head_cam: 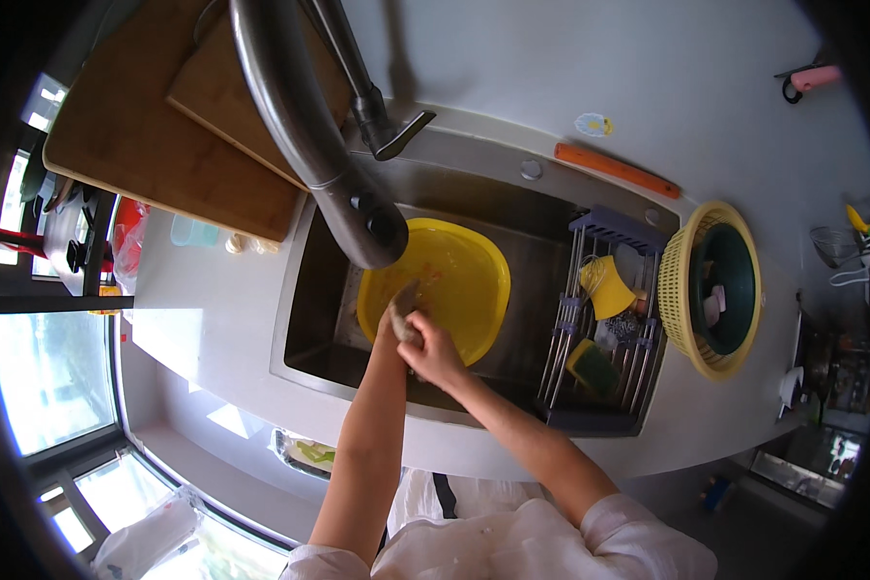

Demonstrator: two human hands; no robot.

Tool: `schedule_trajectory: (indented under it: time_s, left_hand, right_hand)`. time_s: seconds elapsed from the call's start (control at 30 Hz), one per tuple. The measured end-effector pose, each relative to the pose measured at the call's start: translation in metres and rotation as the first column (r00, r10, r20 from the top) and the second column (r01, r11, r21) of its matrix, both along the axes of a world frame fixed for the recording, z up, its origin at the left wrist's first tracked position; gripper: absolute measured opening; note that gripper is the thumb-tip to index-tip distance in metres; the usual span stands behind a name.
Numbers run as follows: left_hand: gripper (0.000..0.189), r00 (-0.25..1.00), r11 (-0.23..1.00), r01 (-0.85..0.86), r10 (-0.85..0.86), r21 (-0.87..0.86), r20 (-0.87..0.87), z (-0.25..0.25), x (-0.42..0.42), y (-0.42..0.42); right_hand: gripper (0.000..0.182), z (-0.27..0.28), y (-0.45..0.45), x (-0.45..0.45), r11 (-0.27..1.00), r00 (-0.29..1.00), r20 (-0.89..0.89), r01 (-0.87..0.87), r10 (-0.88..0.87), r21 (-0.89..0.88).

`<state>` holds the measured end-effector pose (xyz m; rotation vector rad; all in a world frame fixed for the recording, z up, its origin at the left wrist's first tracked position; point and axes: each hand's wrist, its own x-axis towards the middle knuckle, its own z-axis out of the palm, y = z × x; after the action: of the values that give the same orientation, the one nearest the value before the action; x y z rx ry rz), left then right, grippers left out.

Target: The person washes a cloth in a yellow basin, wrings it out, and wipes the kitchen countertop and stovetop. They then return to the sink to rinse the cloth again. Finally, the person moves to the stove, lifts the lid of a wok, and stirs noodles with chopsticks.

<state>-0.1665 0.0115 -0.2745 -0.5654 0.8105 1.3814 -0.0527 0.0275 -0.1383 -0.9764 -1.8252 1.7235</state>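
A yellow plastic basin [471, 290] stands in the stainless steel sink [529, 290], with a few small reddish bits in it, apparently in water. Over its near left part, my right hand [431, 351] is curled into a fist against a grey-brown, soft-looking thing [406, 297], whose kind I cannot make out. My left hand [389, 322] meets the same thing from the other side and is mostly hidden by it. How its fingers lie does not show. The faucet spout [362, 225] hangs above the basin's far left rim.
A metal rack [565, 326] across the sink's right side holds a yellow sponge [609, 288], a green-and-yellow scrub sponge [593, 367] and steel wool [621, 328]. Nested baskets [674, 290] stand on the right. Wooden cutting boards [152, 138] lean at the back left. The faucet lever [406, 135] sits behind the sink.
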Motion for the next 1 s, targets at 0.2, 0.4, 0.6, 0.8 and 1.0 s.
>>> schedule_trajectory:
  time_s: [0.2, 0.4, 0.6, 0.8, 1.0]
  left_hand:
    - [0.038, 0.942, 0.936, -0.054, -0.068, -0.347, -0.329, 0.013, 0.015, 0.0]
    - [0.046, 0.899, 0.917, -0.083, -0.101, -0.391, -0.427, 0.031, 0.022, 0.001]
    - [0.076, 0.537, 0.826, 0.141, -0.527, -0.545, -0.659, -0.037, 0.002, -0.043]
    - [0.067, -0.521, 0.481, 0.542, -0.451, -0.689, -0.725, 0.074, 0.028, -0.013]
    - [0.033, -0.137, 0.814, 0.523, -0.213, -0.253, -0.968, 0.141, 0.038, -0.015]
  right_hand:
    - [0.026, -0.03, 0.008, -0.008, 0.947, 0.916, 0.375, 0.014, -0.141, 0.321]
    - [0.024, -0.104, 0.048, 0.022, 0.835, 0.752, 0.392, 0.38, -0.529, 0.398]
    - [0.036, -0.143, 0.025, 0.029, 0.878, 0.762, 0.648, -0.3, -0.015, 0.372]
    - [0.029, -0.077, 0.061, 0.03, 0.74, 0.965, 0.247, 0.226, -0.083, -0.633]
    - [0.044, 0.029, 0.092, 0.045, 0.849, 0.961, -0.114, -0.276, 0.252, -0.45]
